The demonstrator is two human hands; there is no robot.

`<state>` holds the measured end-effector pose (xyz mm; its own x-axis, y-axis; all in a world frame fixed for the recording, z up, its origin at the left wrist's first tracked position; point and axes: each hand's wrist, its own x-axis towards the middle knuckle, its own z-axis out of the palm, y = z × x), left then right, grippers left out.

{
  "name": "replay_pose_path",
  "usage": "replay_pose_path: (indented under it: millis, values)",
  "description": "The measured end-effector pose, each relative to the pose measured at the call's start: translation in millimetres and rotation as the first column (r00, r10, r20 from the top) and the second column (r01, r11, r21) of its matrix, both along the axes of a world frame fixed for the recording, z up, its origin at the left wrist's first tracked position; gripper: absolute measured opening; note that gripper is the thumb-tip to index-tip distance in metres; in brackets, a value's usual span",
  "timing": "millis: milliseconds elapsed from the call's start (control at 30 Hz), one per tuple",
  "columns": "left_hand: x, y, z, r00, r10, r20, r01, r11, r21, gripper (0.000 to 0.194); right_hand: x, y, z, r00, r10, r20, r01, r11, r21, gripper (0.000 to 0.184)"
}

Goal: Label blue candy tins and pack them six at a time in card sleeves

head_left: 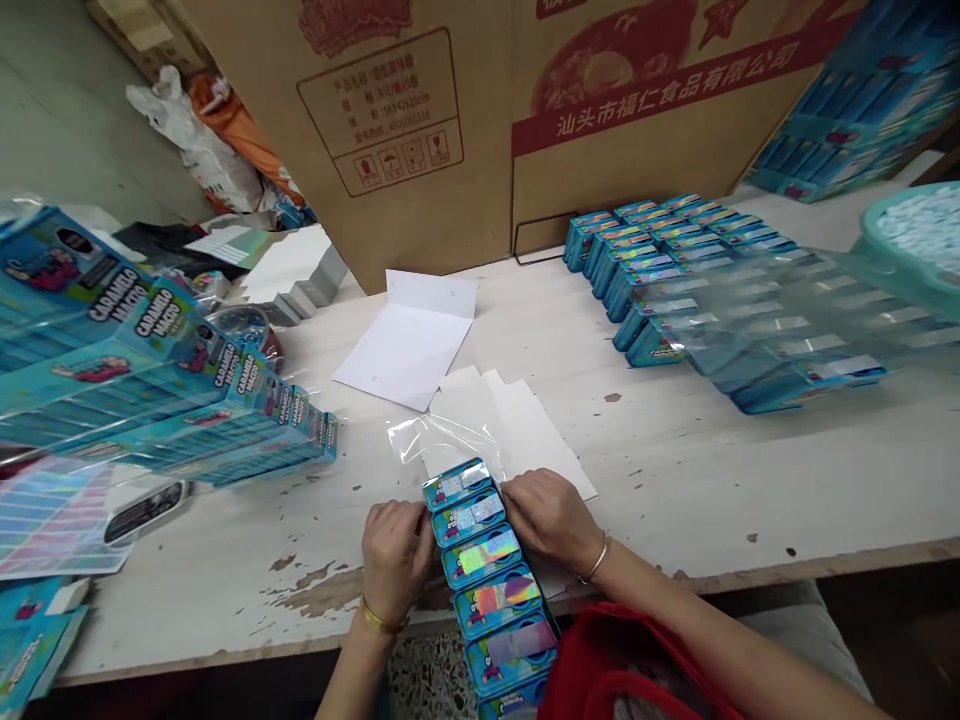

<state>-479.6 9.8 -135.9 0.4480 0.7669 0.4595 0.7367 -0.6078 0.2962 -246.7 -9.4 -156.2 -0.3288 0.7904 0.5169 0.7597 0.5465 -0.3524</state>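
Observation:
A row of small blue tins [491, 552] with shiny silver stickers runs from the table edge toward the middle of the table. Clear plastic film, apparently a bag [446, 440], spreads past the far end of the row. My left hand [395, 560], with a gold bracelet at the wrist, is closed at the left side of the far tins, pinching the film's edge. On the opposite side, my right hand [553, 515] is closed in the same way, its fingertips partly hidden against the row. White card sheets [529, 420] lie under and behind the film.
Bagged blue boxes [150, 350] are stacked at the left. Rows of blue tins [652, 250] and plastic-covered tins [787, 320] stand at the right, near a teal basin [885, 240]. A large cardboard carton [450, 230] blocks the back. A folded white card [412, 340] lies before it.

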Motion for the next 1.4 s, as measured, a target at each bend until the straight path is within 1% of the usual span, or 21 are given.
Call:
replay_pose_path:
  millis: [100,167,200,267,400,567,633,700,733,867,933,1033,1100,1133,1267,1333,1400]
  values:
    - [0,-5,-2.3,1.000,-0.020,-0.009,0.020,1.000,0.019,0.018,-1,-1,-0.1,0.997,-0.080,-0.017,0.079,0.996,-0.036,0.015]
    - [1,-8,-1.7,0.999,-0.046,-0.002,0.046,0.999,0.028,0.015,-1,1,0.4,0.992,-0.129,-0.003,0.129,0.989,-0.077,0.015]
    - [1,-9,-0.9,0.998,-0.054,0.010,0.054,0.998,0.033,0.014,-2,2,0.8,0.991,-0.132,0.013,0.132,0.987,-0.089,0.016]
    - [1,-12,1.4,0.997,-0.065,0.034,0.063,0.997,0.055,0.012,-2,3,1.9,0.994,-0.096,0.046,0.100,0.991,-0.090,0.021]
    - [-3,-20,7.5,0.995,-0.094,0.036,0.090,0.992,0.089,0.011,0,0,5.2,0.999,-0.009,0.046,0.010,1.000,-0.028,0.026]
    - [-3,-25,12.8,0.995,-0.031,0.095,0.029,0.999,0.030,0.009,2,-7,8.8,1.000,-0.026,0.014,0.027,0.999,-0.034,0.025]
    - [-4,-27,12.6,0.995,-0.050,0.081,0.046,0.998,0.042,0.009,4,-10,8.0,1.000,0.008,0.027,-0.007,0.999,-0.033,0.025]
    - [-7,-29,10.6,0.996,-0.086,0.038,0.084,0.995,0.057,0.012,5,-13,5.4,0.999,0.024,0.034,-0.023,0.999,-0.031,0.024]
    - [-8,-31,8.8,0.995,-0.096,0.019,0.095,0.994,0.060,0.013,5,-13,3.6,0.999,0.007,0.035,-0.006,0.999,-0.036,0.023]
    - [-11,-32,-3.7,0.996,-0.090,-0.016,0.091,0.994,0.066,0.010,1,-8,-4.0,0.988,-0.146,0.049,0.150,0.984,-0.099,0.016]
    - [-8,-31,-11.5,0.999,-0.051,-0.019,0.052,0.998,0.039,0.017,-3,-4,-6.9,0.976,-0.206,0.067,0.213,0.966,-0.143,0.012]
    - [-3,-29,-20.6,0.998,0.048,-0.047,-0.049,0.999,-0.014,0.025,-7,1,-10.9,0.972,-0.216,0.098,0.230,0.957,-0.178,0.016]
    - [-1,-28,-22.5,0.993,0.084,-0.080,-0.086,0.996,-0.026,0.024,-7,-1,-13.4,0.978,-0.180,0.105,0.196,0.966,-0.166,0.021]
    - [-1,-29,-21.8,0.993,0.075,-0.092,-0.078,0.996,-0.031,0.024,-6,-3,-14.2,0.984,-0.147,0.103,0.163,0.974,-0.161,0.022]
    - [-1,-36,-10.1,0.995,-0.049,-0.088,0.045,0.998,-0.046,0.024,3,-21,-12.0,0.997,0.020,0.079,-0.007,0.986,-0.166,0.022]
    - [-1,-46,-2.0,0.987,-0.124,-0.099,0.117,0.991,-0.072,0.023,9,-34,-9.0,0.995,0.079,0.068,-0.065,0.982,-0.180,0.023]
    - [0,-61,5.0,0.976,-0.188,-0.105,0.177,0.978,-0.108,0.022,18,-47,-8.3,0.989,0.140,0.057,-0.127,0.973,-0.192,0.022]
